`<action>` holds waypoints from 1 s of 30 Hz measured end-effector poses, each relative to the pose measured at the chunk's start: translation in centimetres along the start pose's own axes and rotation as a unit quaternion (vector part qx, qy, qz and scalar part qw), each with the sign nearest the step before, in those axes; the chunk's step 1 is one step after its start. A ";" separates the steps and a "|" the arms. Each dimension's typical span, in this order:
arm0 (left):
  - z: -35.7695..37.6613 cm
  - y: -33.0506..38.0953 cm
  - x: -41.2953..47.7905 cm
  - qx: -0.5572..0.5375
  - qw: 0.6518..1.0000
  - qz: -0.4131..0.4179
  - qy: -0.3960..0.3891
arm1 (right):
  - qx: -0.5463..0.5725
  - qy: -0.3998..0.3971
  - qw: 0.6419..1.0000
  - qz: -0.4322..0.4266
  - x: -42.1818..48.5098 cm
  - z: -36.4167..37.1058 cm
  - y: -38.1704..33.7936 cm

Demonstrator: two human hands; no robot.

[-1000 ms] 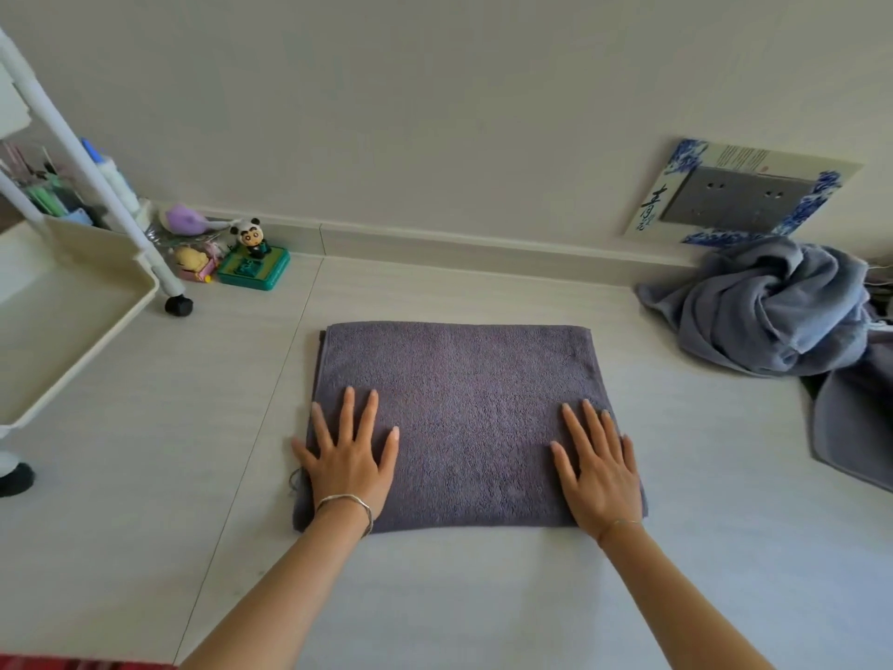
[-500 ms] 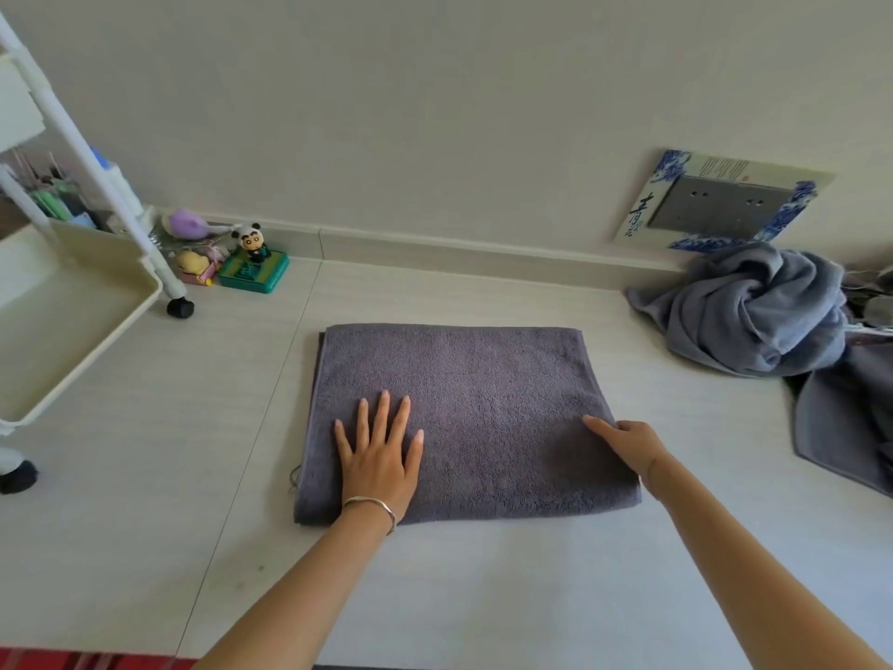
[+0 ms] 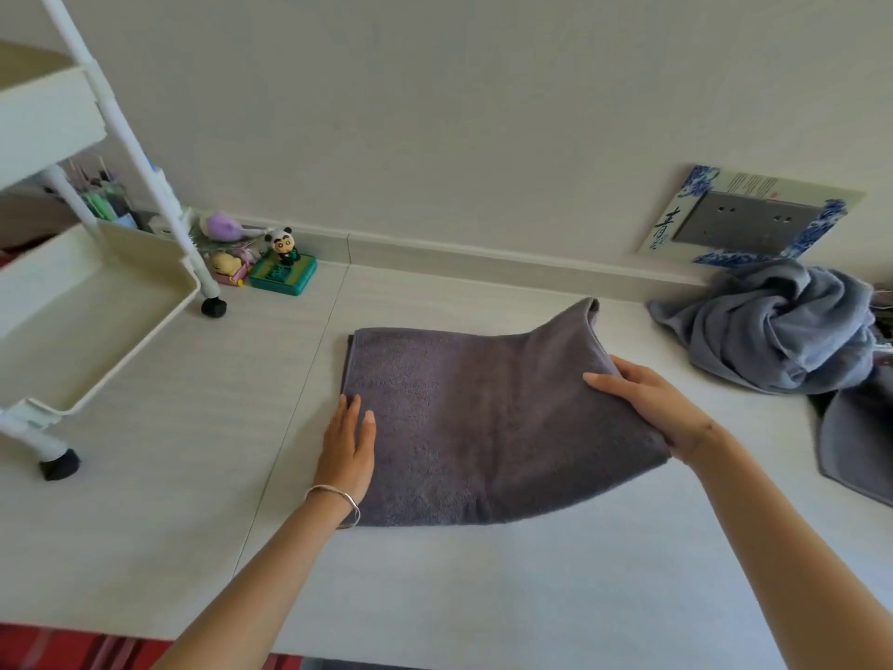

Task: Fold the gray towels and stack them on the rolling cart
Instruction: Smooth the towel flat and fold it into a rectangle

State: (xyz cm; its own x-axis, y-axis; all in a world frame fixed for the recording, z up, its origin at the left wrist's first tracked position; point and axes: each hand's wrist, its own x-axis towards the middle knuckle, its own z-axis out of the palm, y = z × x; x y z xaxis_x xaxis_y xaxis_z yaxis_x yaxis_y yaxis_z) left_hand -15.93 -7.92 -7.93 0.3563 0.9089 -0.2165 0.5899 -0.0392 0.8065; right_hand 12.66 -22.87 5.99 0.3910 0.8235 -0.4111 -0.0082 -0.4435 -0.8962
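A dark gray folded towel (image 3: 464, 418) lies on the pale floor in the middle of the view. My left hand (image 3: 349, 444) rests flat on its left edge with the fingers straight. My right hand (image 3: 652, 403) grips the towel's right edge, thumb on top, and that side is lifted off the floor. A crumpled blue-gray towel (image 3: 783, 326) lies at the right by the wall, with another dark gray towel (image 3: 855, 442) beside it. The white rolling cart (image 3: 92, 302) stands at the left, its lower tray bare.
Small toys, a panda figure (image 3: 282, 244) on a green box among them, sit by the wall next to the cart's wheel (image 3: 213, 307). A wall socket (image 3: 744, 220) with a blue patterned frame is above the crumpled towel. A red patterned cloth shows at the bottom edge.
My right hand has taken hold of the towel's right edge and raised it. My left hand has slid to the towel's left edge. The camera has moved closer and to the left.
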 end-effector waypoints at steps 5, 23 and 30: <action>-1.6 1.1 -0.1 -0.177 0.983 -0.047 -0.010 | -0.038 -0.044 0.996 -0.071 0.6 5.8 -3.8; -3.1 -1.1 1.3 -0.386 0.908 -0.150 -0.062 | -0.336 -0.053 0.940 -0.026 7.0 26.7 2.8; -4.4 0.3 0.3 -0.072 0.996 0.058 0.016 | -0.392 0.156 0.879 -0.220 9.2 21.4 2.5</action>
State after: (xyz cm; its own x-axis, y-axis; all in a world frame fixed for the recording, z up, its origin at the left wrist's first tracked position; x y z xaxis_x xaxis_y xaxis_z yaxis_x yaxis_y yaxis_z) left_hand -18.86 -5.87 -5.36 0.3925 0.9142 -0.1011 0.4344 -0.0874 0.8965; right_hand -3.48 -8.88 -3.59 0.4325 0.8933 0.1221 0.7966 -0.3152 -0.5158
